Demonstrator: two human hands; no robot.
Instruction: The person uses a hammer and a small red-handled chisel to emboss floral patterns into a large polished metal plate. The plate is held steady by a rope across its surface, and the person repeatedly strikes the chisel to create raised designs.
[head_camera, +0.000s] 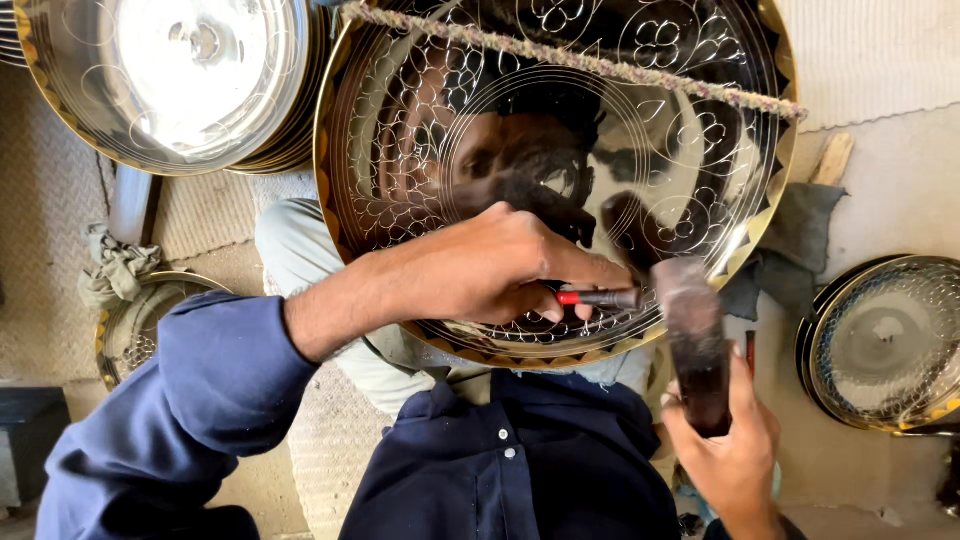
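- My left hand (495, 265) pinches a red-tipped chisel (600, 298) against the big engraved brass tray (400, 130), near its lower rim.
- My right hand (730, 445) grips a dark hammer (692, 335), head just beside the chisel's end.
- The tray's propped on my lap.

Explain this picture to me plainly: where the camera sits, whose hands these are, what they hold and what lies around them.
The camera sits on a person's head, looking down at their own two bare hands. The left hand pinches a thin dark metal punch with a red band against a large round shiny engraved metal tray propped on the lap. The right hand grips a dark hammer next to the punch's end. A twisted cord crosses the tray. More engraved trays lie around: a stack top left and others at right.
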